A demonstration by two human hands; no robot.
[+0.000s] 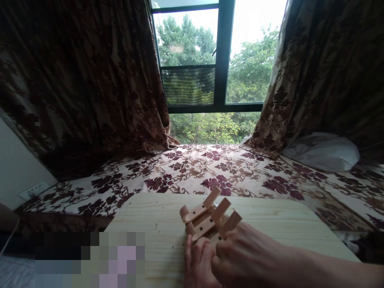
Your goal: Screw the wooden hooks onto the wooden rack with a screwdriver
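Observation:
Several pale wooden hooks with bent-up ends and dark screw holes lie side by side on the light wooden table. Something clear, like plastic, shows between them. My left hand is closed with curled fingers around the near end of the closest hook. Over that hook's right side, my right hand is bunched into a fist, its knuckles touching the raised end. Most of the closest hook is hidden behind both hands, and what lies inside the right fist does not show.
Behind the table, a flower-patterned cloth covers the window ledge. Dark patterned curtains hang on both sides of the window. A white plastic bag lies at the right, and a wall socket is low at the left.

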